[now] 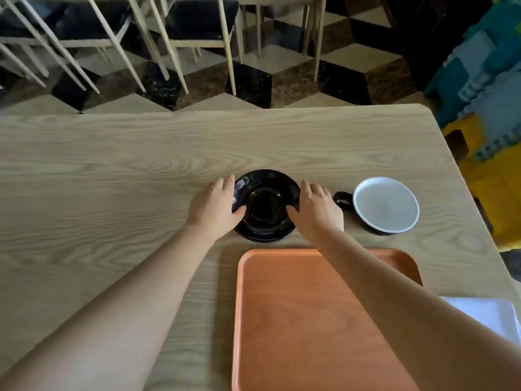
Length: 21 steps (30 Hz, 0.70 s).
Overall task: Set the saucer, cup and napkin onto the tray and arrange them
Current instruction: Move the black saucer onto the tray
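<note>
Beyond tray (284, 320), both hands (265, 206) grip saucer (265, 176)

Nothing readable anywhere here, no text, labels, brands or numbers. The saucer (265, 206) between the hands, the cup (384, 204) to their right and the tray (304, 320) nearer are all unmarked.

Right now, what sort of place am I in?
Probably a cafe or small restaurant dining room. Past the wooden table stand several matching chairs with dark seats on a patterned tile floor, and the table holds a serving tray, a black saucer and a cup.
</note>
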Motion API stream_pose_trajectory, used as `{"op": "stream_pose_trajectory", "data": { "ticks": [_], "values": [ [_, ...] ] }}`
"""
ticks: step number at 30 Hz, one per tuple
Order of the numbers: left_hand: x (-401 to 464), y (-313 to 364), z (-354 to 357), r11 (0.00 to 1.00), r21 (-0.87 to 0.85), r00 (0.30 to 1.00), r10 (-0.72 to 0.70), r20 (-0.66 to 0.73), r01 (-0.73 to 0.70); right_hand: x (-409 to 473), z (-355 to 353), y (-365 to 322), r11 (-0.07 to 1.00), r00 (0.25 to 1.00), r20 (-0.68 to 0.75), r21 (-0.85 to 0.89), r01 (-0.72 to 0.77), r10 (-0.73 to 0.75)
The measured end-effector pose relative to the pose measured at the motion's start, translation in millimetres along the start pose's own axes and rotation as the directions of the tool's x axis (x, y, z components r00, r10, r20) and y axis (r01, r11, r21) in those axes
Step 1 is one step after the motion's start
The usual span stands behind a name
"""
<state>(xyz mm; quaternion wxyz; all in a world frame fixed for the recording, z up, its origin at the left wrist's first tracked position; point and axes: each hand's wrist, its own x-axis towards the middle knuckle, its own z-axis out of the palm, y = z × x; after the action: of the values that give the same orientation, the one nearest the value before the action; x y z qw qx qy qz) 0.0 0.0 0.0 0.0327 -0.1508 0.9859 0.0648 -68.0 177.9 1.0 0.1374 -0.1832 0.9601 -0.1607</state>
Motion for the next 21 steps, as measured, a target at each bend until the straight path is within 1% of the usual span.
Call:
{"op": "stream_pose_trajectory", "data": {
  "ticks": [1,3,6,8,9,11,13,17,19,21],
  "values": [
    [0,-1,1,0.999,-0.027,0.999,-0.038,0.022,0.039,0,-1,1,1.000,1.000,-0.001,-0.031,-0.001,0.000],
    [-2,-4,4,0.992,-0.094,0.996,-0.087,0.010,0.088,1,1,3,0.998,1.000,-0.013,-0.067,0.020,-0.021],
    [-3,-6,8,0.974,-0.176,0.990,-0.143,0.019,0.144,-1,2,5,0.999,1.000,-0.007,-0.038,0.004,-0.005],
    [-4,-6,10,0.935,-0.320,0.986,-0.167,-0.008,0.155,-2,3,5,1.000,1.000,-0.002,-0.010,-0.010,0.010],
    [-5,-5,11,0.899,-0.407,0.984,-0.180,0.000,0.164,-2,3,4,0.999,1.000,0.005,0.035,-0.025,0.025],
    [-7,-2,12,0.811,-0.552,0.978,-0.203,0.050,0.197,-1,4,2,0.977,0.998,0.024,0.202,-0.065,0.061],
    [-10,1,9,0.714,-0.657,0.967,-0.230,0.107,0.243,-1,2,2,0.931,0.995,0.044,0.350,-0.101,0.091],
    [-22,3,-3,0.476,-0.794,0.922,-0.272,0.276,0.378,-11,-11,7,0.874,0.991,0.043,0.469,-0.129,0.124],
    [-34,1,-11,0.353,-0.838,0.896,-0.320,0.309,0.415,-21,-16,12,0.837,0.992,0.019,0.535,-0.117,0.126],
    [-51,0,-19,0.246,-0.873,0.873,-0.372,0.315,0.420,-35,-18,18,0.783,0.991,0.003,0.612,-0.107,0.133]
  ]
}}
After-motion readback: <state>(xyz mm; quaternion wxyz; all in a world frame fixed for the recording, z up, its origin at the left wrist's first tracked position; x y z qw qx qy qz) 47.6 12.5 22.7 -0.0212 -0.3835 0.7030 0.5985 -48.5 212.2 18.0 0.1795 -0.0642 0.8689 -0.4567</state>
